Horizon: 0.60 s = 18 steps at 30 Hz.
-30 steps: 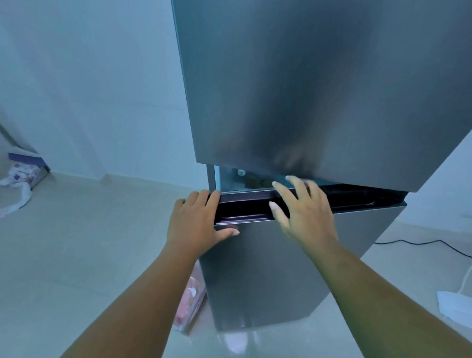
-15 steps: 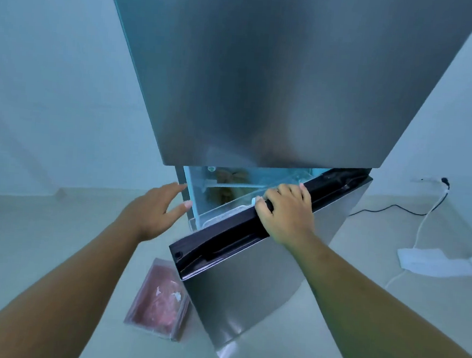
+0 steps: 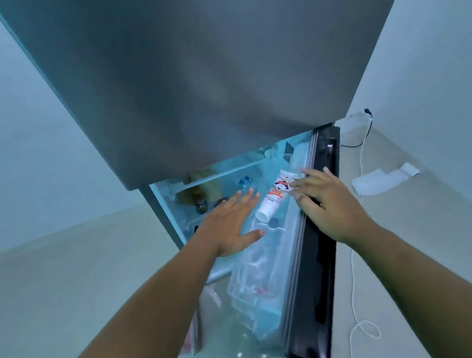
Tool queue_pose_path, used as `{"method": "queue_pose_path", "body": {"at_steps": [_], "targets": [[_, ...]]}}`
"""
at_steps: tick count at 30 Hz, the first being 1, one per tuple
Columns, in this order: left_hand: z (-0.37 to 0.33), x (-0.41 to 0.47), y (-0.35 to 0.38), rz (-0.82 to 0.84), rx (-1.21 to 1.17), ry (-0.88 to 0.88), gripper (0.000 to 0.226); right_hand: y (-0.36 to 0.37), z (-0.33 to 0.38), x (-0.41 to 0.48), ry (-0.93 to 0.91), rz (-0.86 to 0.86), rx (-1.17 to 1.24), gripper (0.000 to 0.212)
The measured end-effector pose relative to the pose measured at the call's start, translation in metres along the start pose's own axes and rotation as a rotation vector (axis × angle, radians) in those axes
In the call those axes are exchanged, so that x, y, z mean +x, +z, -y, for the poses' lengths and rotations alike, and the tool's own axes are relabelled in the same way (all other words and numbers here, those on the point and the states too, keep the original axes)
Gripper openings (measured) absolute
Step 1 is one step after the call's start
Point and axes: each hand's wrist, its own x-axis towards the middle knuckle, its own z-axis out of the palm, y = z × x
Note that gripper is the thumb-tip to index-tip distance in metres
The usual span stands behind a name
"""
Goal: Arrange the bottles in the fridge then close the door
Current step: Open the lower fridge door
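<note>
Dark-edged grey fridge door (image 3: 314,284) open, white cartoon-label bottle (image 3: 273,200) at its shelf's far end, left hand (image 3: 229,225) flat and empty, right hand (image 3: 330,207) spread on door's top edge.

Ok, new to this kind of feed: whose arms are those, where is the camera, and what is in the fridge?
No machine here: these are a person's bare arms, filmed by one camera worn on the head, looking down. The lower fridge door stands open to the right. The right hand lies open at its edge; the left hand reaches in, fingers straight, holding nothing. A white bottle leans in the door shelf, a blue-capped clear bottle beside it, a brown bottle deeper inside.
</note>
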Motion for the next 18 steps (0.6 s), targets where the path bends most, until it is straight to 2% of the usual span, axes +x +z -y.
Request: {"method": "queue_pose_path", "body": {"at_steps": [3,7,12,18], "targets": [[-0.014,0.014,0.012,0.039,0.01,0.072,0.084,-0.018,-0.004,-0.014,0.112,0.143,0.017,0.041],[-0.037,0.031,0.021,0.008,0.162,0.163,0.09,-0.032,-0.01,-0.029,0.238,0.255,-0.063,0.055],[-0.065,0.059,0.026,0.048,0.305,0.281,0.097,-0.04,-0.027,-0.055,0.341,0.195,-0.242,0.067],[-0.11,0.086,0.037,0.09,0.338,0.38,0.102,-0.064,-0.062,-0.085,0.497,0.057,-0.446,0.065]]}}
